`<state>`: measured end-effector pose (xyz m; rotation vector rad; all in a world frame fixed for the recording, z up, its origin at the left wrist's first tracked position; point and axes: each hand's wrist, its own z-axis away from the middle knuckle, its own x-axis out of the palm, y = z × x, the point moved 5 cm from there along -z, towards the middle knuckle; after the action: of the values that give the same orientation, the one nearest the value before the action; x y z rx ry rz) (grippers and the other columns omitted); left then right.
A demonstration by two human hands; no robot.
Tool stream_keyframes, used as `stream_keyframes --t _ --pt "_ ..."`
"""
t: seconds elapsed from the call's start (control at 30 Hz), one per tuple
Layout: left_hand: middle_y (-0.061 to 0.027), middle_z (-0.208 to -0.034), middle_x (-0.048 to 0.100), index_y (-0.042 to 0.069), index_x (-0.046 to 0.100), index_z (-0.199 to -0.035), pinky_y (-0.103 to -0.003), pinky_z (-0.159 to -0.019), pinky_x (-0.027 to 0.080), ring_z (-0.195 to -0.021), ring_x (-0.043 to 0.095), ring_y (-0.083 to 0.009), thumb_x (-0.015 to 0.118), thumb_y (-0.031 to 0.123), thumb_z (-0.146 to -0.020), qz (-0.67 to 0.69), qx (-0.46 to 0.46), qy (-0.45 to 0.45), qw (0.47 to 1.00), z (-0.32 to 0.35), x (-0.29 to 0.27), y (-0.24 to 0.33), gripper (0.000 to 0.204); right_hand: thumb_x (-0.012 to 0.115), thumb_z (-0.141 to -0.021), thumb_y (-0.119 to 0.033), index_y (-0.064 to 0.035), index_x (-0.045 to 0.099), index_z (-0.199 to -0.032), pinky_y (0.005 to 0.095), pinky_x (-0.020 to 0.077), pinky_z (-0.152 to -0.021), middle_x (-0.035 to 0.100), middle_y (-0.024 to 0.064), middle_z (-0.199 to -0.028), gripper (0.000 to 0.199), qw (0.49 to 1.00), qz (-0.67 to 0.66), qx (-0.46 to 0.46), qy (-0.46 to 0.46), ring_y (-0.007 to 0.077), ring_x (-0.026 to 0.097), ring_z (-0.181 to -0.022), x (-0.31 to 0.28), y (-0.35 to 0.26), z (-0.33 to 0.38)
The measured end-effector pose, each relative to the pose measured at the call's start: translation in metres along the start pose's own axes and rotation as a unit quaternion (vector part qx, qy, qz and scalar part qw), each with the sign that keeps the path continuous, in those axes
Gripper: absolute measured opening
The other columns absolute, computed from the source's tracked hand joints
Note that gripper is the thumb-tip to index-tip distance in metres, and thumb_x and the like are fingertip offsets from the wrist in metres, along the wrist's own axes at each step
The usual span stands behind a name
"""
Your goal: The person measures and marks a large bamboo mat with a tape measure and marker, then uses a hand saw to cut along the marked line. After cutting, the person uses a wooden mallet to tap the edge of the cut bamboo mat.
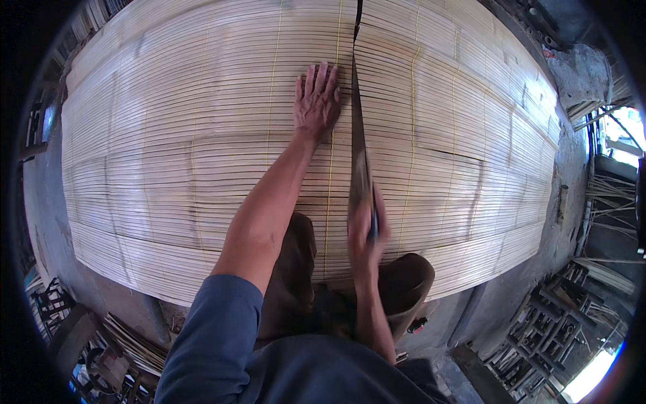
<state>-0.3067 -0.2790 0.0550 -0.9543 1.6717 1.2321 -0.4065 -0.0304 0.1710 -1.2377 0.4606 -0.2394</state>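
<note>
The bamboo slat mat (pixel 202 135) lies spread flat over a broad worktop (pixel 572 175), covering nearly all of it; thin pale slats run crosswise, bound by yellowish cords (pixel 272 87) running away from the person. A cut line (pixel 356 27) parts the mat along its far portion, just right of centre. The left hand (pixel 316 101) lies palm-down with fingers spread, pressing flat on the slats immediately left of that cut, grasping nothing. The right hand (pixel 367 232) is clenched around the handle of a long saw blade (pixel 359 141), which stands on edge in the cut and reaches forward past the left hand; the hand is motion-blurred, so the finger positions cannot be read exactly. The person's knees, in dark brown trousers (pixel 296 269), rest on the near edge of the mat. Judgement: the mat is light for its area, stiff along each slat but limp across the cords, so it will roll or sag rather than lift as a sheet. Individual slats appear thin and liable to split or splinter at the sawn ends. The surface looks smooth and dry, moderately slippery, which explains the need for body weight and a flat palm close to the blade. Best hold is broad downward pressure near the cut, or gripping several slats together at an edge.
</note>
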Motion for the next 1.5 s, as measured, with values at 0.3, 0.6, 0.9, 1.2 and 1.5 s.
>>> stream_keyframes --t 0.3,0.6,0.9,1.2,1.5 --pt "-0.0046 -0.161 0.025 0.02 0.028 -0.154 -0.049 -0.121 0.015 -0.149 0.021 -0.027 0.035 0.034 -0.103 0.01 0.012 0.056 0.998 -0.009 0.003 -0.004 0.054 0.051 -0.1 -0.013 0.0026 0.05 -0.138 0.0253 0.0486 -0.08 0.066 0.0125 -0.106 0.041 0.999 0.045 -0.009 -0.004 0.0135 0.06 -0.092 0.039 -0.015 -0.072" --pt "-0.0042 -0.16 0.027 0.02 0.035 -0.151 -0.051 -0.12 0.02 -0.147 0.026 -0.0275 0.037 0.037 -0.103 -0.031 0.007 0.054 0.998 -0.008 0.013 -0.009 0.052 0.054 -0.1 -0.029 0.0043 0.044 -0.143 0.0218 0.0441 -0.06 0.065 0.0054 -0.101 0.055 0.998 0.053 0.018 -0.003 0.0062 0.052 -0.072 -0.038 -0.017 0.087" --pt "-0.0066 -0.162 0.02 0.022 0.027 -0.155 -0.05 -0.122 0.013 -0.149 0.019 -0.0294 0.034 0.041 -0.103 -0.036 0.002 0.009 0.999 0.01 0.014 -0.009 0.055 0.052 -0.098 -0.017 0.0042 0.043 -0.144 0.0232 0.0463 -0.064 0.065 0.0075 -0.102 0.051 0.988 0.125 -0.093 0.006 0.0059 0.053 -0.077 -0.024 -0.001 0.064" --pt "-0.0094 -0.163 0.018 0.02 0.028 -0.154 -0.05 -0.122 0.012 -0.149 0.017 -0.0324 0.037 0.034 -0.103 -0.022 -0.008 0.004 1.0 0.003 -0.004 0.0 0.054 0.052 -0.098 -0.011 0.0016 0.046 -0.143 0.0225 0.0455 -0.063 0.064 0.0033 -0.088 0.048 0.994 0.085 -0.066 0.024 0.0048 0.049 -0.071 -0.015 -0.016 0.063" --pt "-0.0108 -0.159 0.027 0.019 0.033 -0.152 -0.052 -0.12 0.015 -0.147 0.023 -0.0334 0.037 0.032 -0.102 -0.001 0.003 0.042 0.999 0.02 -0.002 0.003 0.051 0.052 -0.097 -0.012 -0.0019 0.047 -0.143 0.023 0.043 -0.062 0.062 0.0037 -0.088 0.048 0.994 0.107 0.009 -0.024 0.0052 0.047 -0.068 -0.026 -0.044 0.083"
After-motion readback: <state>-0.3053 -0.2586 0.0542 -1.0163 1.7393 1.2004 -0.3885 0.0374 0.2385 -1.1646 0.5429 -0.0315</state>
